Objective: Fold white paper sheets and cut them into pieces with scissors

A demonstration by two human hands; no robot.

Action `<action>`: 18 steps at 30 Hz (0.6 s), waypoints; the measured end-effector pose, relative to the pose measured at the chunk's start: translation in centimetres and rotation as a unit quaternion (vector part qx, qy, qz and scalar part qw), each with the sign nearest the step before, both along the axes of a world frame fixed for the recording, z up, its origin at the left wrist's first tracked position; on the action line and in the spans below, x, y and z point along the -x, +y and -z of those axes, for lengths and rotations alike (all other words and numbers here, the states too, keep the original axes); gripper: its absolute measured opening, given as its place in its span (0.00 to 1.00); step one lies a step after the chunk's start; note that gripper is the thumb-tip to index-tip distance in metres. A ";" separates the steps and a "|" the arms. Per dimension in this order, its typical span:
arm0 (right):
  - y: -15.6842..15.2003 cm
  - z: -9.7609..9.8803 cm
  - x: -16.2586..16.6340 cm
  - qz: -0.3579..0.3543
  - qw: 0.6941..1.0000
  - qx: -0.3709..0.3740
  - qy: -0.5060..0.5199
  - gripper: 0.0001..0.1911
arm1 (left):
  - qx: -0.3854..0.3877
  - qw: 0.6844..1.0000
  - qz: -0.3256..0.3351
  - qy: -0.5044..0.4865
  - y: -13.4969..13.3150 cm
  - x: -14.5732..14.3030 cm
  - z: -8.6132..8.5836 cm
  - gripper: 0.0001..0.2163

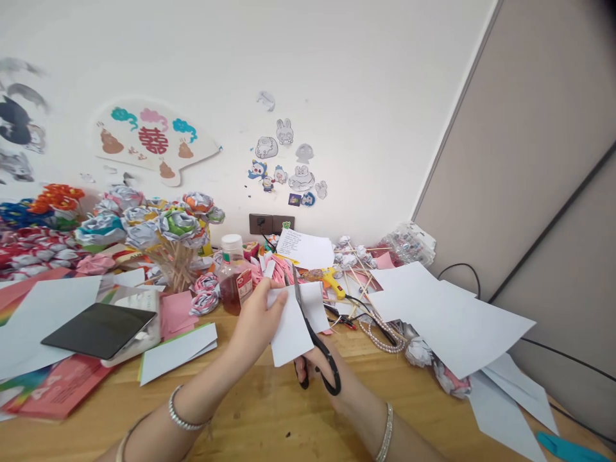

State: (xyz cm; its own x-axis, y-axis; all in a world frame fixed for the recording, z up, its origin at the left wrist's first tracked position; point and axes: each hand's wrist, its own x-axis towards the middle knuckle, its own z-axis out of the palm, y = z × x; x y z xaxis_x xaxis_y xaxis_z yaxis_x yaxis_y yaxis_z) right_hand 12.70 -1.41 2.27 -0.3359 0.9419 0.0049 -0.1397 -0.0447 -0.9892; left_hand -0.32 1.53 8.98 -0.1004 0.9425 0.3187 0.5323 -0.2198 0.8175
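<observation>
A: Hands?
B: Left hand [262, 313] pinches white paper [291, 337] between thumb and fingers. Right hand [320, 364] curls through the handles of black scissors [310, 331], blades pointing away across the sheet.
A: Where's the paper?
B: Held up over the table [269, 410], near side of the jar [228, 289].
A: Room?
B: Wood shows wearer-side. Tablet [102, 330] bounds left, loose sheets [436, 314] right, glue gun [333, 282] just past the paper.

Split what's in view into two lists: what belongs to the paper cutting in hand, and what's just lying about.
In the cutting:
- white paper, in the left hand
- black-handled scissors, in the right hand

Apparently just lying about:
- yellow glue gun
- black tablet
- bottle of reddish liquid
- paper flowers
</observation>
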 end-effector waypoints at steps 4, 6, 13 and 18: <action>0.0 0.0 0.3 0.025 0.999 -0.019 -0.025 0.17 | -0.002 1.000 0.003 -0.004 0.0 -0.1 -0.1 0.05; 0.0 0.2 0.5 0.037 0.999 -0.021 -0.026 0.16 | -0.005 1.000 0.002 -0.008 0.0 0.0 0.0 0.05; -0.1 0.7 0.5 0.041 0.997 -0.014 -0.063 0.15 | 0.019 0.997 0.005 -0.070 0.1 0.7 0.7 0.07; 0.0 0.6 0.6 0.000 0.997 0.034 -0.065 0.19 | 0.047 0.993 0.019 -0.104 0.1 0.7 1.6 0.07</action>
